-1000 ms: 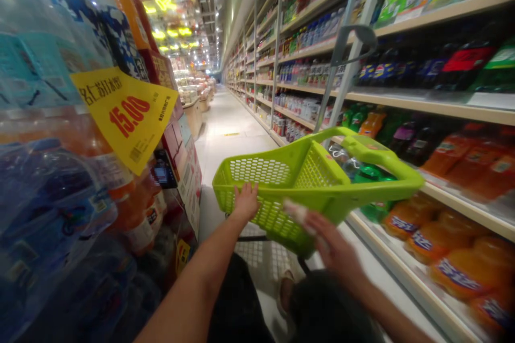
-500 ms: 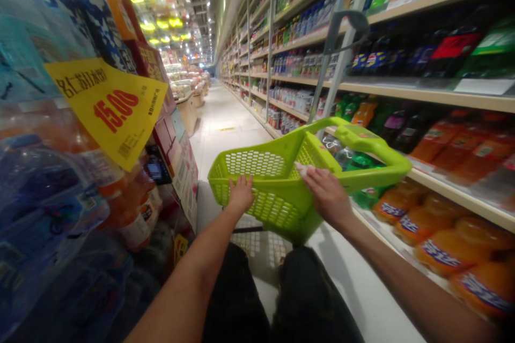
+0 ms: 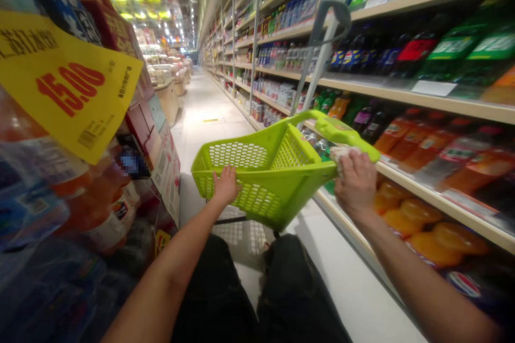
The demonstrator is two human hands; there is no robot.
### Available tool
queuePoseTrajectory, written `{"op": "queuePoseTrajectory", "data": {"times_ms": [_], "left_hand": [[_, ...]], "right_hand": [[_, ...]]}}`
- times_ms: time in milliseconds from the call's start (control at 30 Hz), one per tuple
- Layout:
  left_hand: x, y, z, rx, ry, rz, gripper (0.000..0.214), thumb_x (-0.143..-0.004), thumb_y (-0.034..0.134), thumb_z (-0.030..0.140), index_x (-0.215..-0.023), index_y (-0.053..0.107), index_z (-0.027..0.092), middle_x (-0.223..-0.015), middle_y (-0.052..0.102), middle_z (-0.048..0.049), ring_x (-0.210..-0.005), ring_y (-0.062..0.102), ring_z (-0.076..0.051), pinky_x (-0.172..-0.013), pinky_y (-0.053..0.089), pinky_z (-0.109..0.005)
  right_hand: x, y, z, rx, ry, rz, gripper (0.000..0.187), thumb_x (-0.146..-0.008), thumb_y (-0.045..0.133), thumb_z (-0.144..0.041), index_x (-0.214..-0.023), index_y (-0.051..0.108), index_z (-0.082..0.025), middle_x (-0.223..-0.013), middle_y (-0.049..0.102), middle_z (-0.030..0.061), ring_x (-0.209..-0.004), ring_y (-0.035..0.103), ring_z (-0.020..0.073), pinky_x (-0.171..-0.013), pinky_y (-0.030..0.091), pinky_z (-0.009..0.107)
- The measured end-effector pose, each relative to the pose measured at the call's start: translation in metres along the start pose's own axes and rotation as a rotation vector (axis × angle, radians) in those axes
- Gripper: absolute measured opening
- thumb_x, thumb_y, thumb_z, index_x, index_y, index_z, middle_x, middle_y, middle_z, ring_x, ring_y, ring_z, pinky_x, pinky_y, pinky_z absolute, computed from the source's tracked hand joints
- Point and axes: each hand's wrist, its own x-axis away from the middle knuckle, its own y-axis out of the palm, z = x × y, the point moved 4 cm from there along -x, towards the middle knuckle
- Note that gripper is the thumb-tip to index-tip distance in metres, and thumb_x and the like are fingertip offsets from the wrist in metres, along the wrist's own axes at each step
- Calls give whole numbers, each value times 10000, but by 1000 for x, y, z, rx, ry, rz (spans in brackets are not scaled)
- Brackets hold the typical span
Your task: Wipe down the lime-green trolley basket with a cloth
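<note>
A lime-green plastic shopping basket (image 3: 257, 163) is tilted in front of me, its long handle (image 3: 341, 131) pointing right. My left hand (image 3: 225, 185) grips the basket's near left rim with its fingers curled over the edge. My right hand (image 3: 356, 179) is closed on a whitish cloth or wad (image 3: 341, 153) pressed against the basket where the handle begins. My dark-trousered knees (image 3: 257, 289) show below the basket.
Drink shelves (image 3: 422, 91) run along the right, with orange bottles (image 3: 406, 209) on the lowest shelf. On the left stand wrapped bottle packs with a yellow 15.00 price sign (image 3: 72, 91). A pale-floored aisle (image 3: 205, 112) leads away ahead.
My right hand has slid with the white cloth from the basket's near side up and right to the handle's base. The view has shifted left; my left hand kept its grip.
</note>
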Motion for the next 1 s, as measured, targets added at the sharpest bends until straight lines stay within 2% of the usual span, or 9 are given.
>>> {"op": "queuePoseTrajectory", "data": {"times_ms": [100, 200, 400, 467, 533, 700, 767, 867, 1000], "left_hand": [[-2, 4, -12, 12, -61, 30, 672, -810, 443, 379, -1399, 227, 136, -1494, 174, -123, -1374, 136, -257, -1076, 139, -560], [-6, 8, -17, 4, -34, 45, 688, -805, 441, 388, -1398, 222, 117, -1495, 167, -123, -1378, 119, -256, -1075, 131, -565], [-11, 11, -19, -39, -10, 50, 708, -793, 446, 366, -1405, 204, 104, -1498, 154, -109, -1380, 108, -255, -1081, 135, -552], [-11, 11, -19, -56, 5, 51, 710, -787, 455, 344, -1410, 197, 121, -1500, 146, -100, -1380, 107, -253, -1088, 127, -538], [-9, 10, -20, -68, 14, 56, 706, -784, 457, 318, -1413, 193, 133, -1501, 145, -96, -1381, 109, -244, -1095, 120, -521], [-9, 11, -18, -60, 9, 64, 713, -778, 460, 289, -1415, 185, 124, -1501, 154, -104, -1383, 90, -247, -1102, 113, -506], [-10, 13, -17, -53, -2, 62, 730, -771, 475, 295, -1415, 182, 112, -1501, 150, -112, -1383, 87, -256, -1104, 115, -502], [-10, 12, -14, -24, -6, 62, 734, -762, 491, 281, -1409, 195, 99, -1497, 159, -122, -1382, 91, -257, -1105, 113, -503], [-3, -4, -4, 201, -30, 115, 674, -769, 490, 243, -1387, 258, 103, -1489, 185, -128, -1377, 128, -252, -1104, 107, -511]], "right_hand": [[-5, 11, -1, -8, 12, -20, 509, -730, 464, -132, -1239, 465, -122, -1350, 421, 176, -1288, 313, 325, -993, 314, 535], [-11, 23, -13, -53, -25, -46, 517, -736, 448, -103, -1250, 465, -152, -1351, 434, 148, -1294, 321, 296, -1002, 323, 516], [-6, 68, -85, -217, -192, -175, 467, -793, 368, -66, -1228, 510, -162, -1330, 474, 121, -1298, 334, 239, -1020, 338, 468], [-4, 77, -99, -266, -235, -212, 462, -806, 345, -64, -1217, 524, -177, -1321, 487, 105, -1293, 344, 229, -1019, 344, 470], [-7, 77, -95, -281, -232, -206, 465, -805, 343, -66, -1211, 530, -197, -1309, 501, 89, -1283, 361, 227, -1017, 348, 480], [-28, 49, -39, -196, -94, -46, 467, -765, 417, -93, -1216, 517, -167, -1303, 496, 127, -1268, 373, 272, -1009, 340, 523], [-33, 44, -27, -163, -47, -19, 464, -752, 436, -102, -1205, 522, -147, -1306, 489, 143, -1268, 367, 290, -1010, 332, 535], [-29, 52, -42, -204, -53, -118, 480, -730, 427, -79, -1190, 533, -166, -1293, 505, 125, -1258, 385, 286, -1012, 338, 530], [-11, 65, -99, -429, -110, -264, 495, -715, 421, -82, -1186, 536, -179, -1277, 520, 98, -1228, 427, 244, -1025, 369, 474]]}}
